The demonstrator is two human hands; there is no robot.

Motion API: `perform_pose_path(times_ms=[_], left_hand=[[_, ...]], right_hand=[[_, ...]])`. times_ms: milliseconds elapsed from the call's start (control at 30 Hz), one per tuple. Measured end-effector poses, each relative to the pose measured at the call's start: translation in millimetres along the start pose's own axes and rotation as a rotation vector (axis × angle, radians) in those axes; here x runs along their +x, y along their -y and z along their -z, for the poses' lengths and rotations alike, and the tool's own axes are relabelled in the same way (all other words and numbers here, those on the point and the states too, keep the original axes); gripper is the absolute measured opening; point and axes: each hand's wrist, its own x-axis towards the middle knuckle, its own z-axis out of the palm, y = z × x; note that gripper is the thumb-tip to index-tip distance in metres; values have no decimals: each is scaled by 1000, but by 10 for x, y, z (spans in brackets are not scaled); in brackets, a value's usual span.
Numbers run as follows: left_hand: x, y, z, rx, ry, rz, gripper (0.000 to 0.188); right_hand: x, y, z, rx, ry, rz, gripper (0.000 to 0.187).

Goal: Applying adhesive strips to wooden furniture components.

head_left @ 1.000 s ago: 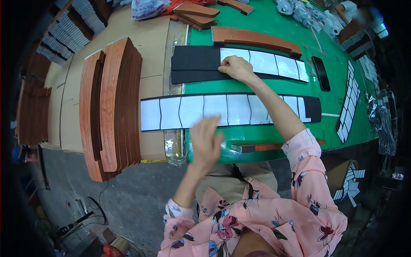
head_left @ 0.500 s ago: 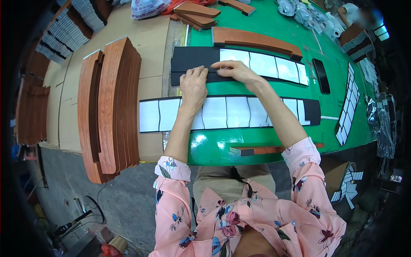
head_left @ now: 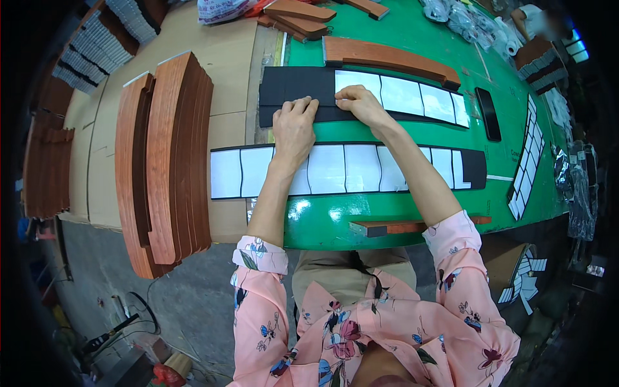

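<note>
In the head view, the left hand (head_left: 293, 132) is lying back-up with bent fingers on the bare black end of the far strip (head_left: 284, 84), grasping nothing; the right hand (head_left: 364, 108), just beside it, is bunching its thumb and forefinger at the left edge of that strip's white panels (head_left: 403, 97), though whether they are pinching anything cannot be told. The far strip is lying crosswise beneath both hands on the green bench (head_left: 313, 226). A second panelled strip (head_left: 327, 169) is passing under the forearms, nearer the body. Beyond the right hand, a curved wooden piece (head_left: 390, 61) is resting; a black phone (head_left: 488, 115) is lying to its right, and stacked wooden pieces (head_left: 177, 155) are standing left of the left hand.
</note>
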Motion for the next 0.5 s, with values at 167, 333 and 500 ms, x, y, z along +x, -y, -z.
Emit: perform_pose_path(times_ms=[167, 333, 500], left_hand=[[-9, -12, -26, -19, -49, -19, 32], [-17, -5, -45, 21, -40, -14, 28], [-17, -7, -50, 22, -44, -18, 29]], right_hand=[[-10, -88, 43, 98, 88, 20, 33], [-24, -78, 78, 114, 137, 49, 37], [-38, -97, 74, 164, 187, 56, 43]])
